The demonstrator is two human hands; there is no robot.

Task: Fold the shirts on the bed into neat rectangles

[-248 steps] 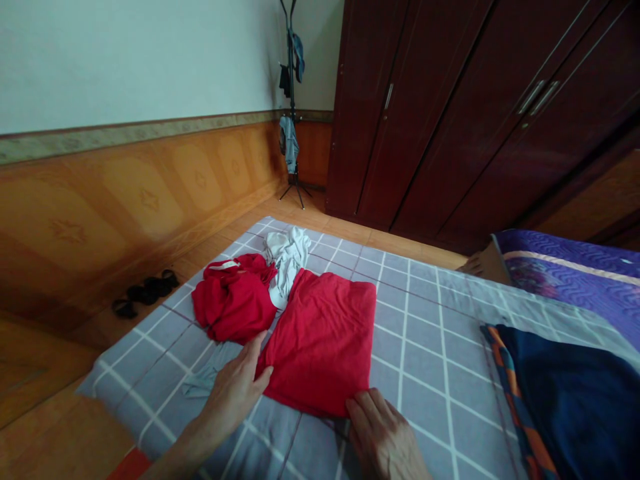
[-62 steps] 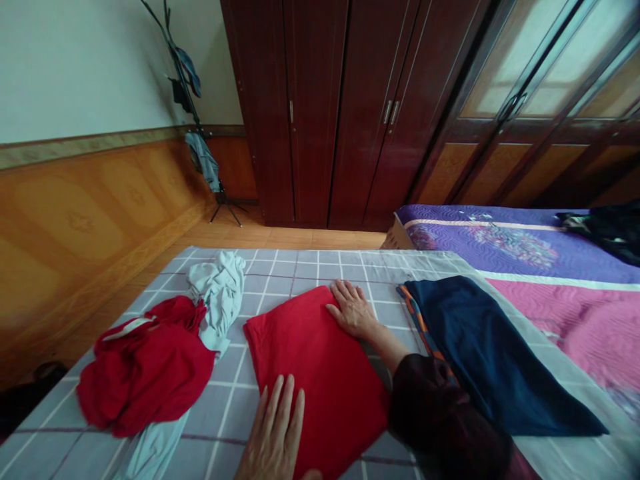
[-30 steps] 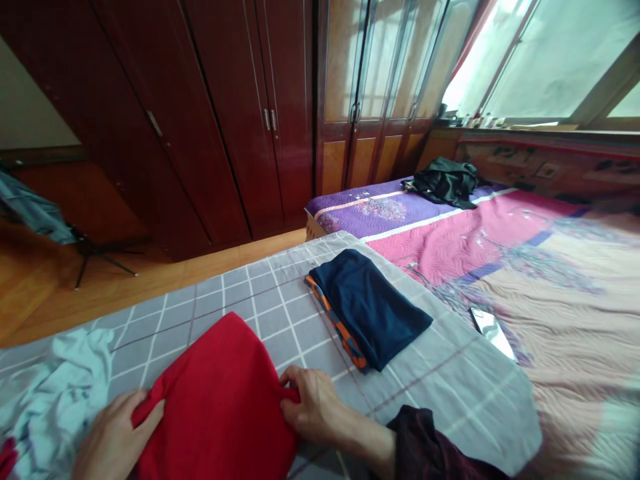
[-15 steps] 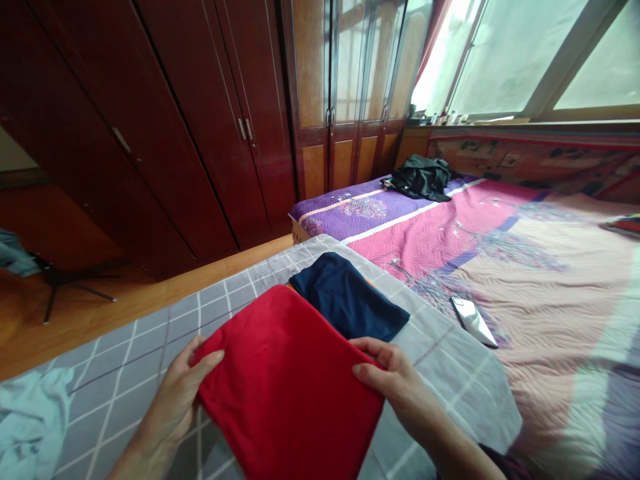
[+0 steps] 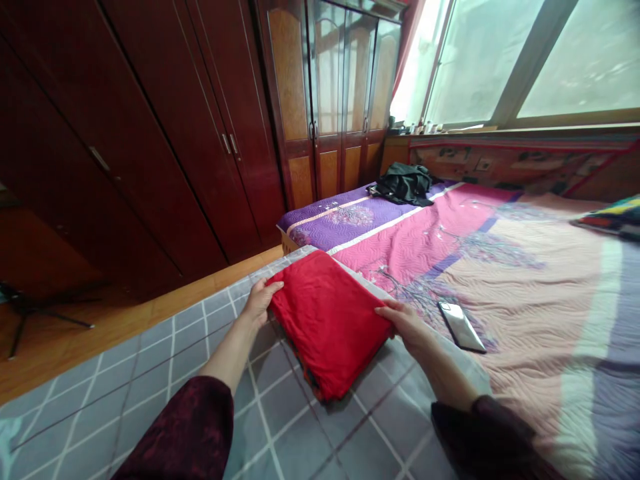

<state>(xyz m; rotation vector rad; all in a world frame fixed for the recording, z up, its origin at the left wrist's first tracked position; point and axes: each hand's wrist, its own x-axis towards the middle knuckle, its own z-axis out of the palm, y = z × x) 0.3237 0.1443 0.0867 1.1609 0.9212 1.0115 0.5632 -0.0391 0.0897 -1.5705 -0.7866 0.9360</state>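
Left hand point(image 5: 257, 303) and right hand point(image 5: 404, 321) pinch red cloth point(image 5: 330, 317) at left/right edges; likely setting-down step, next calls for even release.

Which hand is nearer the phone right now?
Right. The right hand holds the red cloth by the side toward the phone; the left hand holds the opposite side, farther away.
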